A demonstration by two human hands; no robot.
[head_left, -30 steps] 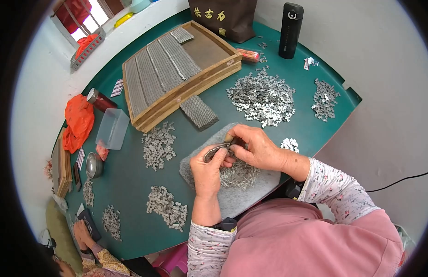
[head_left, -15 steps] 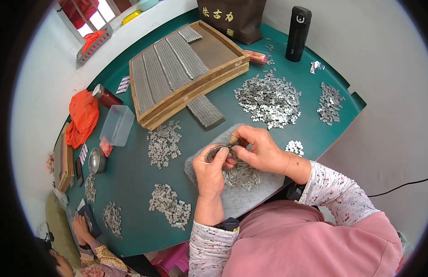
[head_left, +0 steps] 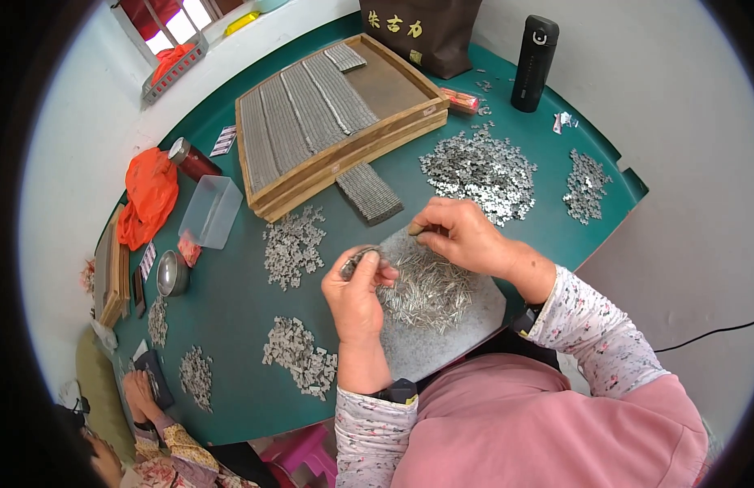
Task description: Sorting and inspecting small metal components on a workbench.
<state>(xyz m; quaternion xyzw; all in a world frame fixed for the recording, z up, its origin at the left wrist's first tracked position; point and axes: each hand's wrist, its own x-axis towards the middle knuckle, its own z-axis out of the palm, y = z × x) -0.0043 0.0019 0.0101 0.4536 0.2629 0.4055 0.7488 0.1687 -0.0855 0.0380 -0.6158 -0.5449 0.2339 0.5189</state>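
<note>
Fingers of left hand (head_left: 357,289) pinch small stack of thin silver metal clips (head_left: 359,259); right hand (head_left: 457,236) nips 1 more; I judge them light, stiff, slippery, best edge-gripped

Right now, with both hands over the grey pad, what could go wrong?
1. The left hand pinches a small metal part by fingertips alone; it could slip into the loose pins below and get lost among them.
2. The pad overhangs the table edge near the lap; a nudge might tip pins off.
3. The right hand sits close to the big pile; a sleeve sweep could scatter or mix it.
</note>
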